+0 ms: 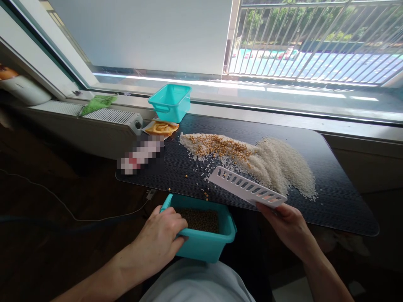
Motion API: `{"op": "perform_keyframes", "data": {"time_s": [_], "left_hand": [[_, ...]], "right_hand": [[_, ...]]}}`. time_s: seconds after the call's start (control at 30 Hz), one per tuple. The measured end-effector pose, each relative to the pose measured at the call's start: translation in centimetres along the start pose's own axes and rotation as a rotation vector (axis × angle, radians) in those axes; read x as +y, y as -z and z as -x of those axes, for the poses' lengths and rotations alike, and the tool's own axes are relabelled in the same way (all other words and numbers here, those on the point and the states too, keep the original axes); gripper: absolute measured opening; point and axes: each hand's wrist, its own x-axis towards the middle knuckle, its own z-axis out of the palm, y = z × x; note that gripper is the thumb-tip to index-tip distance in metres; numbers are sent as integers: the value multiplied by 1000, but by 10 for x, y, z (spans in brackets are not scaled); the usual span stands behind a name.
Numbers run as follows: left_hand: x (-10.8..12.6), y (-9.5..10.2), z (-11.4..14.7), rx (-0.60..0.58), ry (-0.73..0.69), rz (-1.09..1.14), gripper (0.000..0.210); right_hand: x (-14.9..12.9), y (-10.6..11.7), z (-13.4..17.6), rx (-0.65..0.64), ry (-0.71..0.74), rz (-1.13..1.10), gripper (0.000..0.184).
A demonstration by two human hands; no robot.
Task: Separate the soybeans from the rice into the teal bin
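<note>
My left hand (168,228) grips the near-left rim of a turquoise plastic bin (201,247), which sits below the table's front edge. Small brownish round grains or beans (200,220) lie inside it. In my right hand (286,222) is a white slotted plastic strip (245,188), its right end pinched between thumb and fingers, tilted over the front of the table. Behind the strip spreads a long heap of white rice (283,163). Yellow-brown chickpea-like beans (220,147) are mixed into the heap's left part. A few loose beans (206,196) rest near the table edge.
The dark table (343,201) stands against the windowsill. A second turquoise bin (171,102) is at the back left, beside a paper packet with a yellow-orange picture (162,128). A blurred-out item (141,155) lies at the left edge. A green cloth (99,103) drapes over the radiator (110,117).
</note>
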Motion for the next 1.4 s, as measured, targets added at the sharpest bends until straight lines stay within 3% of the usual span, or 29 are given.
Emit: {"op": "perform_keyframes", "data": {"time_s": [0.23, 0.33, 0.43, 0.6, 0.9, 1.0, 1.17, 1.3, 1.4], "left_hand": [[-4, 0, 0, 14, 19, 12, 16], [-7, 0, 0, 14, 21, 0, 16], [-12, 3, 3, 13, 41, -24, 16], [-26, 8, 12, 40, 129, -47, 16], [-49, 17, 23, 54, 206, -84, 19], [-51, 18, 25, 54, 210, -91, 18], [-52, 19, 28, 84, 219, -92, 17], [-51, 19, 31, 73, 227, -105, 18], [-48, 16, 32, 65, 219, -112, 18]], "right_hand": [[-8, 0, 8, -154, 5, 28, 26], [-18, -6, 1, -154, 32, 34, 26], [-26, -26, -16, -102, 93, 25, 25], [-30, -64, -42, -171, 162, 31, 25], [-54, -73, -42, -380, 167, 1, 25], [-66, -92, -55, -383, 213, 12, 26], [-80, -123, -74, -497, 294, 14, 24], [-77, -108, -71, -555, 288, 16, 26], [-63, -72, -56, -425, 232, 12, 25]]}}
